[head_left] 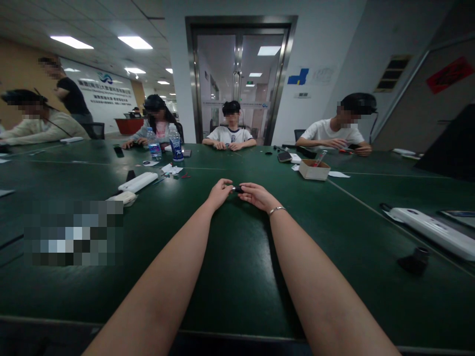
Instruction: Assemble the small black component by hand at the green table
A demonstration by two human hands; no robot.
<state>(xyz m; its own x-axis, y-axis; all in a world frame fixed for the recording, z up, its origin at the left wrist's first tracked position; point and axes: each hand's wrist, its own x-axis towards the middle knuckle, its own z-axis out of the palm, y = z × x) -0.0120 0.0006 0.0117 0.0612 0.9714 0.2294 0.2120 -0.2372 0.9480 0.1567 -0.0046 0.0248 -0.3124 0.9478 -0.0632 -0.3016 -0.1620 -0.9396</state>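
Over the green table, both arms reach forward and the fingertips meet around a small black piece with a silver end. My left hand pinches the silver end between thumb and fingers. From the other side, my right hand grips the black part, its fingers closed together; a silver bracelet circles that wrist. Much of the piece is covered by fingers, and its exact kind is too small to make out.
A white power strip lies left; a larger white one and a black object lie right. Beyond stand an open box, a water bottle and a blue-labelled bottle. Several people sit around the table.
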